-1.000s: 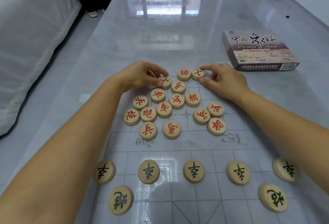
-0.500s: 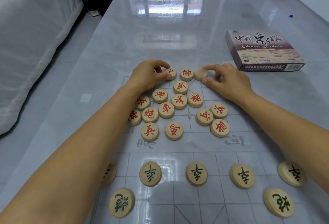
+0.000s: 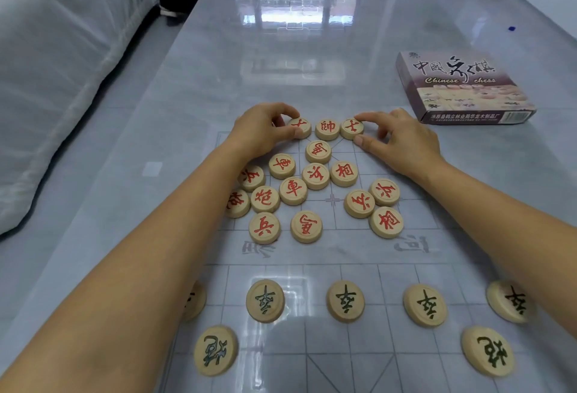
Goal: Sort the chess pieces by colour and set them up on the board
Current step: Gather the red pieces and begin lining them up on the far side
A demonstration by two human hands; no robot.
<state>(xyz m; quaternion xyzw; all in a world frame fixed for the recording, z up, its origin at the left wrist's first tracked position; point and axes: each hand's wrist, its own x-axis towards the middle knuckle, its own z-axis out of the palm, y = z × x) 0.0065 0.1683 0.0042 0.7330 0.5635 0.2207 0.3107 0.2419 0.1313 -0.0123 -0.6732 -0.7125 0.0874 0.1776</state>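
A thin clear chess board sheet (image 3: 359, 255) lies on the grey table. At its far edge three red-lettered discs stand in a row. My left hand (image 3: 262, 130) pinches the left red advisor disc (image 3: 300, 127). The red general disc (image 3: 327, 129) sits in the middle, untouched. My right hand (image 3: 399, 142) pinches the right red advisor disc (image 3: 352, 127). Behind that row, toward me, several more red discs (image 3: 313, 175) lie in a loose cluster. Several black-lettered discs (image 3: 345, 300) stand spaced along grid lines on the near half.
The Chinese chess box (image 3: 462, 86) lies closed on the table at the far right. A white covered sofa (image 3: 62, 64) runs along the left side of the table. The glossy table top (image 3: 281, 64) stretches far beyond the board.
My left hand slid its red advisor disc up to the far row, left of the general. My right hand set its disc flat beside the general, lettering now showing.
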